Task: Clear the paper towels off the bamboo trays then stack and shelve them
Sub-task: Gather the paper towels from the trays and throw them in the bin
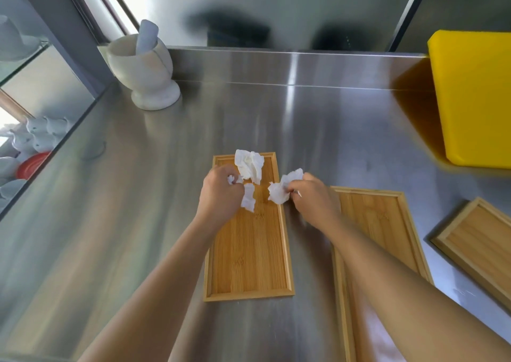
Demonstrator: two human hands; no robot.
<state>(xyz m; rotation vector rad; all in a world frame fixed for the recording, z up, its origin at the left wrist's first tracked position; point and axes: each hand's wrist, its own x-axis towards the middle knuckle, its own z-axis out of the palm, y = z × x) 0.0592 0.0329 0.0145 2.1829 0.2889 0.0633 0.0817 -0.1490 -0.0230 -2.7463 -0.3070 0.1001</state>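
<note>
A steel tabletop (143, 195) carries three bamboo trays, and the middle bamboo tray (249, 251) serves as the landmark here. It lies flat, its long side running away from the person.

Over the far half of that tray, the left hand (221, 193) has its grip clamped on a crumpled white paper towel (250, 168), which rises above the fingers and also hangs in a strip below them, over the tray's floor. Just right of it, at the tray's right rim, the right hand (312, 198) has its grip closed on a second crumpled paper towel (280, 188). The two wads are close together but apart. Whether either towel touches the tray cannot be told.

Right of the middle tray, near it and not touching, lies a second bamboo tray (384, 218), partly covered by the right forearm. Farther right again, a third bamboo tray (478, 240) lies turned at an angle and runs out of view.

Beyond the middle tray and to its left, a white stone mortar (146, 68) stands at the back of the tabletop with a pestle (146, 36) leaning in it. Beyond and to the right, a thick yellow block (475, 96) lies at the edge of view.
</note>
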